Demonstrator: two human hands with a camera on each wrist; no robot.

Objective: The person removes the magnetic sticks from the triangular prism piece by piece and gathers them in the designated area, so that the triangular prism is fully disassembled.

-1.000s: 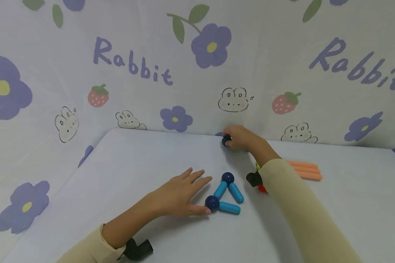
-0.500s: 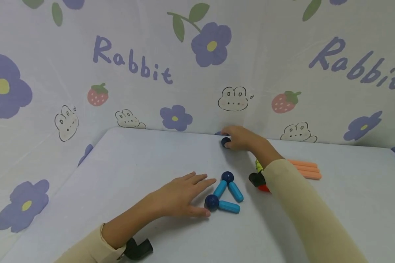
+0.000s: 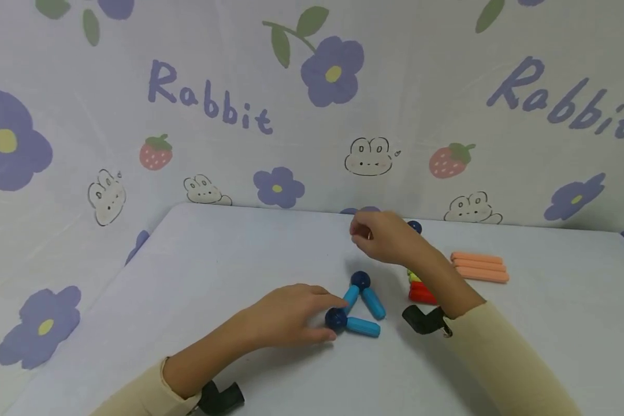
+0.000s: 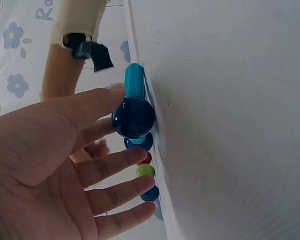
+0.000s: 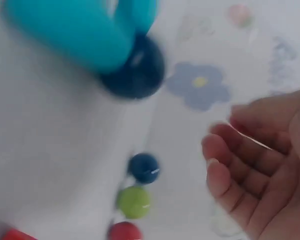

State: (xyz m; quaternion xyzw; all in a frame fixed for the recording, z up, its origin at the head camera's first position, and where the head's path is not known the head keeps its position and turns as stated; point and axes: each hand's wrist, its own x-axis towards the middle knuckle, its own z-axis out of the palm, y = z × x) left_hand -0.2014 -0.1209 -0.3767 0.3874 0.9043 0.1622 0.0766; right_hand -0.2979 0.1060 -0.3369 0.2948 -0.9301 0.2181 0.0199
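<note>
Dark blue balls (image 3: 335, 319) and light blue sticks (image 3: 363, 327) form an unclosed triangle on the white table. My left hand (image 3: 286, 316) is at its near-left ball, thumb and forefinger on either side with fingers mostly straight. In the left wrist view, the thumb lies close to that ball (image 4: 133, 118) and a stick; a firm grip cannot be made out. My right hand (image 3: 387, 236) is beyond the triangle, fingers loosely curled. The right wrist view shows nothing between its fingers (image 5: 219, 177). Another dark blue ball (image 3: 415, 227) is partly behind this hand.
Orange sticks (image 3: 478, 267) lie side by side at the right. Red sticks (image 3: 422, 293) and yellow-green pieces (image 3: 413, 277) are partly behind the right forearm. Green (image 5: 134, 202) and red (image 5: 125, 232) balls line up in the right wrist view. A patterned curtain (image 3: 213, 156) backs the table.
My right hand has drawn back toward me, and the dark blue ball no longer shows at its fingertips. My left forefinger has come down over the triangle's near-left ball and stick.
</note>
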